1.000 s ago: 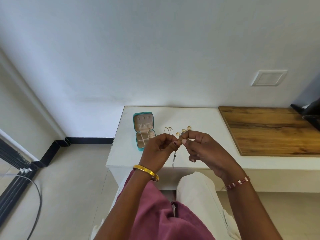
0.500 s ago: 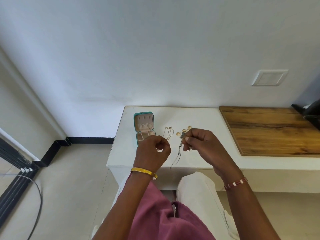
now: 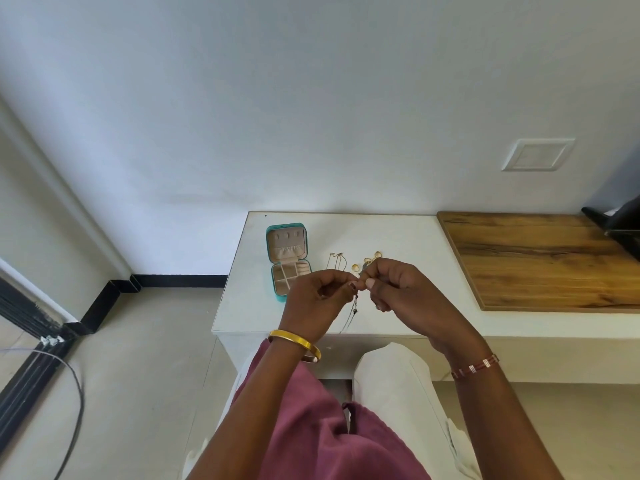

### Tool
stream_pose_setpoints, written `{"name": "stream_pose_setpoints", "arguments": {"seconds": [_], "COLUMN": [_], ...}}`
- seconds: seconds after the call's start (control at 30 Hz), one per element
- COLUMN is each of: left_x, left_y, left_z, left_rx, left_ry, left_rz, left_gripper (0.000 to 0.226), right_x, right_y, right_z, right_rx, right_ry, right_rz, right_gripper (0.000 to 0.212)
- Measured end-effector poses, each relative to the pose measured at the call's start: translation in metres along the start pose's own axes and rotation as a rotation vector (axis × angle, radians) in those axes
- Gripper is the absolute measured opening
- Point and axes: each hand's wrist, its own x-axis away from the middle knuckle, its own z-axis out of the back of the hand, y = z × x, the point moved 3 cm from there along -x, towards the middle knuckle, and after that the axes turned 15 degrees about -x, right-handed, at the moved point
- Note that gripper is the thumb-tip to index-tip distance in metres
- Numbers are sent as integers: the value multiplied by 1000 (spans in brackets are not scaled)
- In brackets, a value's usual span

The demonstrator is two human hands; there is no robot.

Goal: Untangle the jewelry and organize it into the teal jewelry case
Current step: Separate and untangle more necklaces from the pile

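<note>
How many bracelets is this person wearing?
2: a gold bangle on the left wrist and a red-and-white beaded bracelet on the right wrist.

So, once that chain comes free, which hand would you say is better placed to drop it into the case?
Probably the left hand: it sits right beside the open teal case, nearly over its front corner, while the right hand is farther off. Both pinch the chain.
</note>
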Motion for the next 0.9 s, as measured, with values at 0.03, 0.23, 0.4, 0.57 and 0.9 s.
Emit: {"name": "stream_pose_setpoints", "arguments": {"seconds": [0.03,0.23,0.4,0.57,0.9], "left_x": [1,0,-1,2,2], "left_y": [-1,-2,-7,-11,-5], "left_z": [0,2,1,-5,2], "left_rx": [2,8,110,474,105], "left_ry": [4,38,-29,-150,2], "left_rz": [5,78,174,302,98], "left_gripper": [15,18,22,15,29], "right_x": [0,-2,-3,-5,-4], "right_y": [0,1,3,3,0], "right_z": [0,-2,-3,-5,-3], "right_rx": [11,77,72,122,120], "right_ry": [2,33,39,58,145], "right_rz": [1,48,62,79,163], "right_gripper": [22,27,30,25,8]}}
